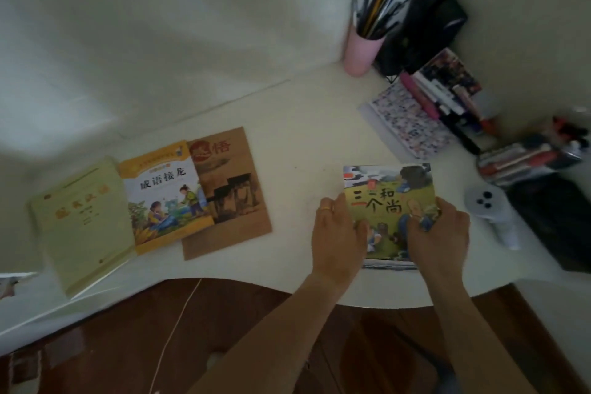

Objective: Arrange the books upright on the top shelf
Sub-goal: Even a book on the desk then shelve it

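Note:
A small stack of picture books (388, 198) with a green illustrated cover lies on the white desk (297, 125) at the front right. My left hand (339, 230) grips its left edge and my right hand (438, 230) grips its right edge, fingers curled over the cover. Three more books lie flat and overlapping at the left: a pale green one (83, 227), an orange-framed one (166, 195) and a brown one (236, 189). No shelf shows in this view.
A pink pen cup (363, 48) and a black object (428, 22) stand in the back right corner. A patterned notebook (412, 121), pens, marker boxes (527, 157) and a white controller (492, 211) crowd the right side. White walls close the back and right.

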A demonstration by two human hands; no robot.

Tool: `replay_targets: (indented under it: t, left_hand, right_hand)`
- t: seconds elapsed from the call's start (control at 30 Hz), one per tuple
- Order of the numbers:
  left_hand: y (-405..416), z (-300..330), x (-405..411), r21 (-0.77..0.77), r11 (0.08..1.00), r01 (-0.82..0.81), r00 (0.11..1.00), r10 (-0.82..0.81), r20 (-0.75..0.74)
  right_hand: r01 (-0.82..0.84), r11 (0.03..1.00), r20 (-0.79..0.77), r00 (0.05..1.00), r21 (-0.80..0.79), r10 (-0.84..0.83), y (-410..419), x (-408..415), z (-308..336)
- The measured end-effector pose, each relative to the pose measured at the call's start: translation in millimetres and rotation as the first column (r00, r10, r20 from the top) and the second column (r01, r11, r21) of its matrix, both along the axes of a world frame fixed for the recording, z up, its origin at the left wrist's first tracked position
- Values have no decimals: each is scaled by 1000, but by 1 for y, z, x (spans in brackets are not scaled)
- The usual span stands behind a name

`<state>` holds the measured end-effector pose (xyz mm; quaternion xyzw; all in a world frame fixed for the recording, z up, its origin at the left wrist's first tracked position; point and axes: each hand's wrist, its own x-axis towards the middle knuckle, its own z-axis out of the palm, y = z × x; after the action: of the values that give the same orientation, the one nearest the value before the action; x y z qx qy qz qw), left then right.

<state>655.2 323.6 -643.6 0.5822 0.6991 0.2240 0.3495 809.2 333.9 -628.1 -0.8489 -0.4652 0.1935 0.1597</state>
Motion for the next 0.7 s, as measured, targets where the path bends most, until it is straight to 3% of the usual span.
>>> replay_targets:
  t: [0.1,0.17,0.23,0.3,0.4,0.5,0.6,0.7]
  left_hand:
    - [-2,-12,16,-116,988,98,959,-125,-254]
    - [-5,-15,13,-146,981,127,955,-160,-251]
    - [-5,-11,-1,-112,989,93,983,-109,-148]
    - [-9,-8,-32,-59,998,-23,997,19,-76]
    - [-16,-14,-105,167,952,-255,938,285,-196]
    - [-25,-25,-200,206,898,-388,772,439,-459]
    - [-43,-24,-288,155,719,-678,579,652,-489]
    - [-67,-18,-351,-86,481,-872,470,777,-420]
  right_hand:
    - [-33,946,115,991,-323,74,0,11,-18]
    - [-45,929,65,995,-368,74,0,8,-21]
    - [-50,956,114,990,-289,86,0,2,-18]
    - [-91,995,173,980,-43,97,-1,-19,-15]
    - [-259,949,27,966,181,258,6,-93,-7]
    - [-515,829,-141,824,219,549,13,-188,-10]
    - [-655,746,-225,713,122,664,22,-275,-18]
    - [-690,724,-276,695,5,664,22,-341,-33]
